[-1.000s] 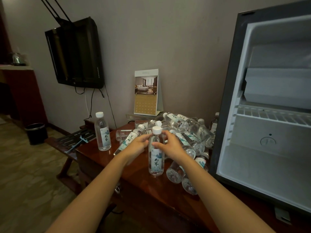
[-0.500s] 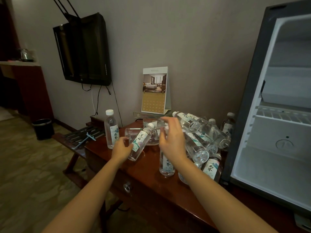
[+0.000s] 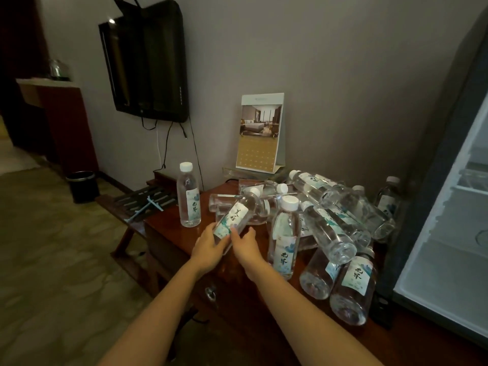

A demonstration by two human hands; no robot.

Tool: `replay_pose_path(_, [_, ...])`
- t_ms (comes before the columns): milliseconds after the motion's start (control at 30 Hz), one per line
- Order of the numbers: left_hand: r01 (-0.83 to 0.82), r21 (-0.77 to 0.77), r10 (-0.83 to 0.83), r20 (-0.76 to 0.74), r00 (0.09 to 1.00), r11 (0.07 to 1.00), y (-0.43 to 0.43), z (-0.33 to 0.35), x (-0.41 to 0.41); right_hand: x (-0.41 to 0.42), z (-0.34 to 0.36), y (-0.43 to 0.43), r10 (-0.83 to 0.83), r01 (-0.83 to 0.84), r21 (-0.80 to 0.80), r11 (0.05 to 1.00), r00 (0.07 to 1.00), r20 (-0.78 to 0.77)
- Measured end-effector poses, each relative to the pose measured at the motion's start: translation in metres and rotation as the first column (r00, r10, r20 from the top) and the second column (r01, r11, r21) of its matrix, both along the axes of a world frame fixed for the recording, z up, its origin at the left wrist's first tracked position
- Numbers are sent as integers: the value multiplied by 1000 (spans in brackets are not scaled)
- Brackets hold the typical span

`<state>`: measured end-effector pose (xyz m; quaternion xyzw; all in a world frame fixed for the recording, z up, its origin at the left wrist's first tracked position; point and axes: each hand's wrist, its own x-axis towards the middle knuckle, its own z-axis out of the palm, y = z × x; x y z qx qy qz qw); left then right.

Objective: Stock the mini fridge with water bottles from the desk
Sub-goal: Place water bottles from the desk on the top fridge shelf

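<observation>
Wooden desk (image 3: pixel 171 228) crowded with bottles (image 3: pixel 335 223), both hands (image 3: pixel 227 245) around a tilted bottle (image 3: pixel 235 216), upright one (image 3: pixel 284 236) alongside.

Dim, soft, wide-angle edge warping.
</observation>
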<state>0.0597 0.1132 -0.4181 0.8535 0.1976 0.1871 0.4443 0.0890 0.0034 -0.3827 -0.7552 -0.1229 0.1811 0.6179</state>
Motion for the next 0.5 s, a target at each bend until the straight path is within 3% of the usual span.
replay_pose_path(100, [70, -163, -56, 94, 994, 984, -3, -9, -9, 2, -7, 12, 43, -18, 210, 978, 992, -116])
replay_pose_path(200, [85, -215, -63, 107, 992, 973, -2, -18, -18, -2, -8, 14, 92, -70, 225, 972, 992, -90])
replay_pose_path(300, [35, -106, -26, 82, 996, 994, 0, -15, -27, -5, -5, 11, 126, -132, 53, 990, 987, 101])
replay_pose_path(400, [100, -68, -89, 145, 985, 993, -8, -4, -41, -13, 0, 2, 248, -196, -180, 964, 910, 333])
replay_pose_path(500, [114, -60, -98, 223, 970, 992, -15, 7, -54, -25, 13, -11, 260, -187, -207, 960, 868, 424])
